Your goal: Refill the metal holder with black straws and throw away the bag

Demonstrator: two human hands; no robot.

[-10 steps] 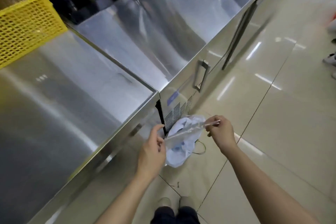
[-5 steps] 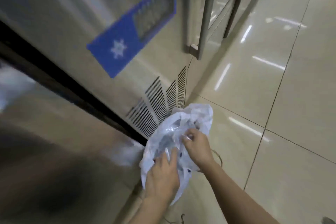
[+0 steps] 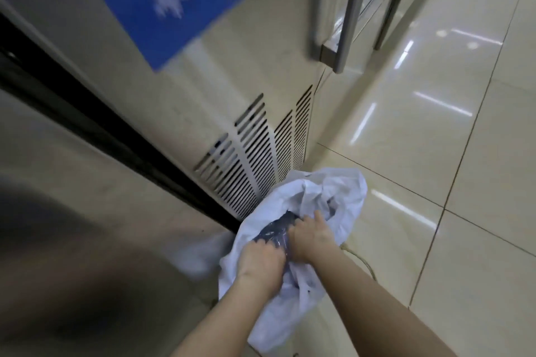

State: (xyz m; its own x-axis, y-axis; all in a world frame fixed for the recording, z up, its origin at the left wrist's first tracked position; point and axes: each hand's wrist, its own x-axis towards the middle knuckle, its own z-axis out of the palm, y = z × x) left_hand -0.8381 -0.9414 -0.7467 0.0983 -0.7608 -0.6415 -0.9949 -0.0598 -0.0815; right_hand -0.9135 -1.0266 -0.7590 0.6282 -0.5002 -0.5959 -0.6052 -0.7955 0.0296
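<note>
Crumpled bag (image 3: 275, 233) held inside the white bin liner (image 3: 339, 191)
It is clamped by left hand (image 3: 258, 265) and right hand (image 3: 311, 238), set close together; the liner's depth lies straight below them.

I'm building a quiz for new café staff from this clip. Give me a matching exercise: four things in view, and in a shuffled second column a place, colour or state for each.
Things
1. snowflake sticker
2. vent grille
3. white bin bag
4. crumpled clear bag

Descriptions
A. gripped by the left hand and right hand
B. on the floor tiles, beside the cabinet
C. blue, high on the cabinet front
D. slotted, low on the cabinet front

Pairs: 1-C, 2-D, 3-B, 4-A
</note>
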